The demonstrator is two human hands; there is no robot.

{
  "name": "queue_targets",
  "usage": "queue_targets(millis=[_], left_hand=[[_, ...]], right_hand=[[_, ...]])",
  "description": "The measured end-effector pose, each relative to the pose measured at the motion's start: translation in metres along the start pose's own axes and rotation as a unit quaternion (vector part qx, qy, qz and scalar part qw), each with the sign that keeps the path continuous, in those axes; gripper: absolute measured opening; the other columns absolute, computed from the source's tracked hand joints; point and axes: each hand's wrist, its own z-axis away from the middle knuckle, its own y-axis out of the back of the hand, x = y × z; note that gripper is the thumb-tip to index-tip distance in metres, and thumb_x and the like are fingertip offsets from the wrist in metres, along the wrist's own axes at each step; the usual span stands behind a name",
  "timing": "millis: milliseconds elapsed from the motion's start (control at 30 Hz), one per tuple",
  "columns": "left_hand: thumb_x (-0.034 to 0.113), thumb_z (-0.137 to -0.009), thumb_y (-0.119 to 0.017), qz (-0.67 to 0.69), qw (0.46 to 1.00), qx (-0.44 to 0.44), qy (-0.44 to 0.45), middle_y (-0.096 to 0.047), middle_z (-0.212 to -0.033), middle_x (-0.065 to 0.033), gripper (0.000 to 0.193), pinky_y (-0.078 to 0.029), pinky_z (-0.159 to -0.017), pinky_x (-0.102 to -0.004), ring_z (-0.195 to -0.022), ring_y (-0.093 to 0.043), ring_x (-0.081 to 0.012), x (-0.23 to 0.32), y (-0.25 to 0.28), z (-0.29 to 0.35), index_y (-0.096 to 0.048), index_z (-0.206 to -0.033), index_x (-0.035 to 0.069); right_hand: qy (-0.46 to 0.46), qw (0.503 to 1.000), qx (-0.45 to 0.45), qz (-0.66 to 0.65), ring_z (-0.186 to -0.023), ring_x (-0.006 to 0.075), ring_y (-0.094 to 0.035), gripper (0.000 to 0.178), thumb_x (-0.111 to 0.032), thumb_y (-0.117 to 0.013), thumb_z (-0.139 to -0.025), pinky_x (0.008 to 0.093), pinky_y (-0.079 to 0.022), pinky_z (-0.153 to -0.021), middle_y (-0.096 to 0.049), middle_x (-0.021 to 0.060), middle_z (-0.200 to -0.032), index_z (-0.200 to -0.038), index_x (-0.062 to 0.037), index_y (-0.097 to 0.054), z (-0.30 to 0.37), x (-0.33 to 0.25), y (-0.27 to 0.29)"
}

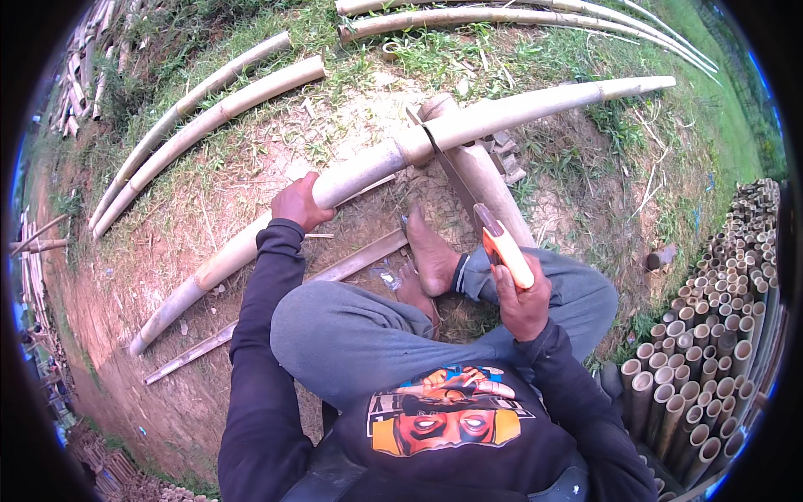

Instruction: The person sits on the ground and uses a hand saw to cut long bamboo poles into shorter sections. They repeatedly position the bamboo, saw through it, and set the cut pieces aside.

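Note:
A long pale bamboo pole lies slantwise in front of me, its far right end raised. My left hand is closed round the pole left of its middle. My right hand grips the orange and white handle of a hand saw. The saw's blade crosses the pole just right of a node, at a dark cut line; how deep it goes cannot be told. Under the pole there, a thick bamboo piece bears it up. My bare foot rests close to the blade, below the pole.
Two bamboo poles lie on the grass at the left, and more long poles at the far side. Split bamboo strips lie near my feet. A big stack of cut bamboo tubes fills the right side. Small offcuts sit beside the support.

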Motion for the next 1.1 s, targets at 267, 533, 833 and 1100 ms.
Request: queue_targets(millis=[267, 533, 833, 1100], left_hand=[[0.045, -0.069, -0.09, 0.002, 1.0, 0.013, 0.01, -0.075, -0.116, -0.0159, 0.078, -0.059, -0.092, -0.0471, -0.106, -0.074, -0.0362, 0.006, 0.003, 0.003, -0.063, -0.136, 0.015], [0.045, -0.07, -0.091, 0.007, 1.0, 0.02, 0.006, -0.075, -0.115, -0.0151, 0.076, -0.059, -0.091, -0.0478, -0.105, -0.074, -0.0362, 0.006, 0.001, 0.003, -0.064, -0.135, 0.016], [0.043, -0.07, -0.09, 0.007, 0.999, 0.039, 0.004, -0.075, -0.111, -0.017, 0.074, -0.059, -0.09, -0.0493, -0.103, -0.074, -0.0375, 0.008, 0.005, 0.005, -0.063, -0.132, 0.015], [0.044, -0.069, -0.091, 0.015, 0.999, 0.039, 0.002, -0.075, -0.112, -0.0165, 0.073, -0.059, -0.089, -0.0494, -0.103, -0.074, -0.037, 0.002, -0.003, 0.002, -0.063, -0.131, 0.016]], right_hand=[[0.05, 0.997, 0.057, 0.021, -0.073, 0.0356, -0.074, 0.03, -0.025, -0.076, -0.1, 0.041, -0.056, -0.063, -0.071, 0.0195, -0.079, -0.113, -0.0008, -0.065, -0.114, 0.006, -0.082], [0.019, 1.0, 0.016, -0.015, -0.084, 0.0209, -0.078, 0.03, -0.006, -0.076, -0.096, 0.0332, -0.06, -0.076, -0.076, 0.0161, -0.094, -0.122, 0.0041, -0.065, 0.029, 0.008, 0.027], [0.048, 0.998, 0.014, 0.031, -0.077, 0.0407, -0.074, 0.029, -0.024, -0.076, -0.099, 0.0473, -0.057, -0.065, -0.073, 0.0211, -0.085, -0.115, -0.0028, -0.065, -0.133, 0.025, -0.093], [0.071, 0.997, 0.023, 0.006, -0.077, 0.03, -0.077, 0.029, -0.012, -0.078, -0.097, 0.0398, -0.059, -0.07, -0.074, 0.017, -0.088, -0.119, 0.0008, -0.065, -0.029, 0.02, -0.023]])
